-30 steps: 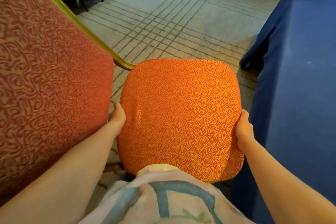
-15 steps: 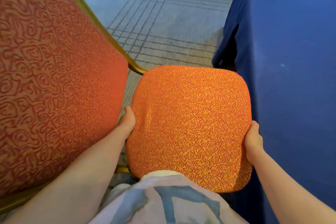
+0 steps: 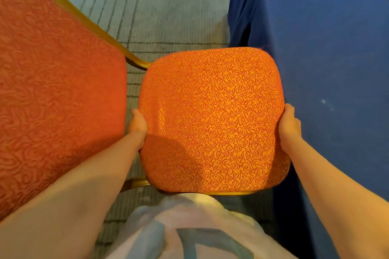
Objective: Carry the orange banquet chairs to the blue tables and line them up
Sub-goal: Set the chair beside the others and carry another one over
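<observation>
An orange chair sits between the grips: left grip and right grip clasp its seat's side edges, beside the blue counter.

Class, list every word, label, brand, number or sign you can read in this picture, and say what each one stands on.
No text can be read anywhere in this view.
On the shirt: a large blue print, perhaps part of a letter, cut off by the frame edge; unreadable.
On the orange chair seat: only a swirl pattern, no label in sight.
On the blue tablecloth: plain cloth, no writing.
</observation>
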`<action>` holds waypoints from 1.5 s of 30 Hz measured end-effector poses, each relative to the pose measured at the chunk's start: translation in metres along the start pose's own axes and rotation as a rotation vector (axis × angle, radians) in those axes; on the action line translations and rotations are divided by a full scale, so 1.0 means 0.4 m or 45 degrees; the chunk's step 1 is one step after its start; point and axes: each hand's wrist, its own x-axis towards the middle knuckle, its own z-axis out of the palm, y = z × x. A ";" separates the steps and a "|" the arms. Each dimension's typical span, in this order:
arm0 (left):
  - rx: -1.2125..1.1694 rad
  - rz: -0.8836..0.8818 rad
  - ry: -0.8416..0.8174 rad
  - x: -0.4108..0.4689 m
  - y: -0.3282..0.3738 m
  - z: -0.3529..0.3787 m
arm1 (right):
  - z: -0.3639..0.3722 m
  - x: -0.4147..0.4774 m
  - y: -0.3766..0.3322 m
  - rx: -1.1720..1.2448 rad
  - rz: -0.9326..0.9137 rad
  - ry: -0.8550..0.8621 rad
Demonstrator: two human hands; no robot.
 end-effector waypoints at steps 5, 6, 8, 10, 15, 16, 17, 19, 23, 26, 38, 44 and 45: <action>0.001 -0.006 0.047 0.155 0.139 0.159 | 0.109 0.195 -0.162 -0.026 0.006 -0.047; 0.011 -0.051 0.065 0.196 0.159 0.190 | 0.133 0.241 -0.188 -0.024 0.002 -0.048; 0.030 -0.137 0.156 0.257 0.215 0.245 | 0.181 0.320 -0.247 -0.041 -0.017 -0.060; 0.097 -0.129 0.216 0.308 0.287 0.302 | 0.234 0.404 -0.310 -0.063 -0.009 -0.055; 0.183 -0.140 0.254 0.448 0.405 0.405 | 0.352 0.562 -0.426 -0.115 0.044 -0.031; 0.189 -0.171 0.248 0.479 0.419 0.420 | 0.377 0.593 -0.440 -0.134 0.054 -0.031; 0.191 -0.191 0.247 0.507 0.434 0.438 | 0.401 0.623 -0.451 -0.145 0.059 -0.033; 0.187 -0.193 0.237 0.573 0.453 0.478 | 0.447 0.691 -0.463 -0.162 0.074 -0.039; 0.209 -0.186 0.226 0.728 0.470 0.571 | 0.535 0.825 -0.449 -0.142 0.116 -0.036; 0.236 -0.192 0.183 0.834 0.470 0.647 | 0.596 0.925 -0.424 -0.096 0.143 -0.026; 0.207 -0.235 0.112 1.104 0.364 0.828 | 0.742 1.166 -0.302 -0.040 0.258 -0.038; 0.230 -0.274 0.142 1.177 0.289 0.879 | 0.791 1.247 -0.244 -0.065 0.270 -0.035; 0.232 -0.289 0.143 1.183 0.281 0.884 | 0.798 1.258 -0.232 -0.080 0.270 -0.026</action>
